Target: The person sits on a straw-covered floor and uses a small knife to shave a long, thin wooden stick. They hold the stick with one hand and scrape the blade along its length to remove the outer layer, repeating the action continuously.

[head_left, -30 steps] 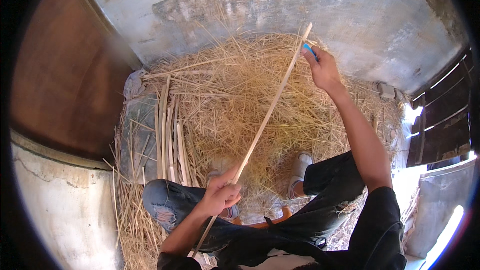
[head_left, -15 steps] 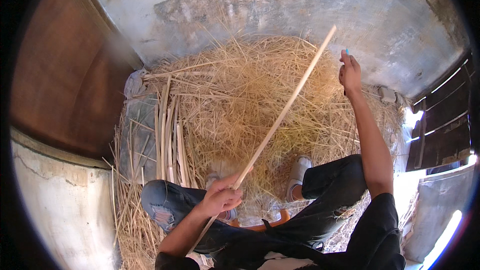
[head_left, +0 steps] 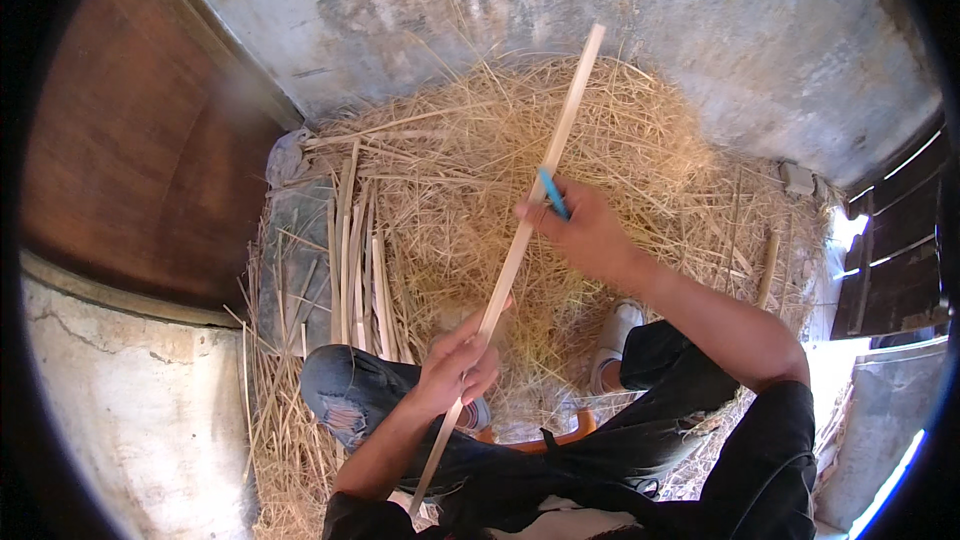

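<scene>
Over the straw [head_left: 640, 150], both hands grip a strip [head_left: 545, 175] — lower end hidden.

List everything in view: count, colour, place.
long strip: one, pale tan, slanting up from the lap over the shavings
blue tool: one, blue, against the strip
split strips: several, tan, lying left of the shavings
shavings pile: one, straw yellow, centre floor
wall: one, grey, top
white shoe: one, below the pile
left hand: grips the strip low
right hand: holds the blue tool
</scene>
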Demonstrator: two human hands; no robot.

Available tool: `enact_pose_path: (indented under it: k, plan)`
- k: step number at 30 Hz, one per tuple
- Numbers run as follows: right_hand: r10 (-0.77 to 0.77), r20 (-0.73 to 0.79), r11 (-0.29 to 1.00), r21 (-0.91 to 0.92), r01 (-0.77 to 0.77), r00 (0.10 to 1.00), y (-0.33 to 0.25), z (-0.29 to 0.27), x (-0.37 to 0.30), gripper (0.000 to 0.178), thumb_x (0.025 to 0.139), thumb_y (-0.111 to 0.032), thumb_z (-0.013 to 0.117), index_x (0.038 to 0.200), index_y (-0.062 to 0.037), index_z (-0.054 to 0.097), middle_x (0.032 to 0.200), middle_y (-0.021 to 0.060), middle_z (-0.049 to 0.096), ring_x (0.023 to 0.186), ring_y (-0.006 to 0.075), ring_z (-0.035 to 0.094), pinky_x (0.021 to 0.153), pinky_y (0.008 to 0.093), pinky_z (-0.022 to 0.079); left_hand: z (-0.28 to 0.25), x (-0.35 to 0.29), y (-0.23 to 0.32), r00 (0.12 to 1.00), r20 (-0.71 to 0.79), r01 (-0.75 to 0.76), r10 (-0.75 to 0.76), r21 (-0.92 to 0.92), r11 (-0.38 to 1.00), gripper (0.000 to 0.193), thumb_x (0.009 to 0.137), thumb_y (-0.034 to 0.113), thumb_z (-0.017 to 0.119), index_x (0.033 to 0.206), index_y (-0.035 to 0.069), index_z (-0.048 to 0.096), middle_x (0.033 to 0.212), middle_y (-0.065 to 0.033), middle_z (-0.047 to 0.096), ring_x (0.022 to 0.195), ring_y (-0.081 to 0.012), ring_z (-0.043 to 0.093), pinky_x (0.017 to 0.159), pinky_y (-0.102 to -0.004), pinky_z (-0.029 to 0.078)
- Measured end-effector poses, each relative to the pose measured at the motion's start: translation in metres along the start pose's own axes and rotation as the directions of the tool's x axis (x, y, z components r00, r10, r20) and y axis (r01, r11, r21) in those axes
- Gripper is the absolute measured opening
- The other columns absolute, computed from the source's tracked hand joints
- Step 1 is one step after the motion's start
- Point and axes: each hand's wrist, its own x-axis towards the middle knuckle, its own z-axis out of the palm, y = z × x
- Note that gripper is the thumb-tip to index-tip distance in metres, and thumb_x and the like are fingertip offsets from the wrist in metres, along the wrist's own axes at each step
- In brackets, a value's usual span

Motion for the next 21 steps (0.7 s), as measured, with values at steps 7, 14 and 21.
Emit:
enact_pose_path:
  k: [7,14,21]
  plan:
    - [0.032,0.241,0.971,-0.236,0.026,0.970,-0.013,0.037,-0.033,0.053,0.090,-0.044,0.076,0.112,0.0027,0.064,0.080,0.0147,0.067,0.072,0.0275,0.067,0.067,0.0416,0.052,0.000,-0.001,-0.004,0.983,-0.184,0.032,-0.017,0.077,0.997,0.048,0.114,0.026,0.037,0.159,0.010,0.033,0.061,0.0030,0.035,0.042,-0.0073,0.031,0.040,-0.0225,0.029]
    - [-0.106,0.313,0.843,-0.475,0.252,0.944,-0.018,0.029,-0.038,0.045,0.101,-0.047,0.058,0.106,-0.0028,0.065,0.073,0.0205,0.067,0.069,0.0424,0.068,0.063,0.0508,0.053,0.001,-0.003,0.005,0.975,-0.222,-0.016,0.020,0.020,1.000,0.045,0.109,0.018,0.036,0.153,0.008,0.040,0.061,0.0014,0.036,0.043,-0.0081,0.032,0.039,-0.0237,0.029]
    - [-0.103,0.429,0.745,-0.564,0.355,0.897,-0.008,0.058,-0.066,0.037,0.103,-0.042,0.054,0.108,-0.0059,0.062,0.065,0.0199,0.065,0.060,0.0431,0.066,0.054,0.0538,0.052,-0.002,0.000,0.001,0.960,-0.281,-0.024,0.014,-0.032,0.999,0.038,0.107,0.015,0.038,0.142,0.006,0.049,0.063,0.0029,0.035,0.044,-0.0073,0.027,0.040,-0.0233,0.026]
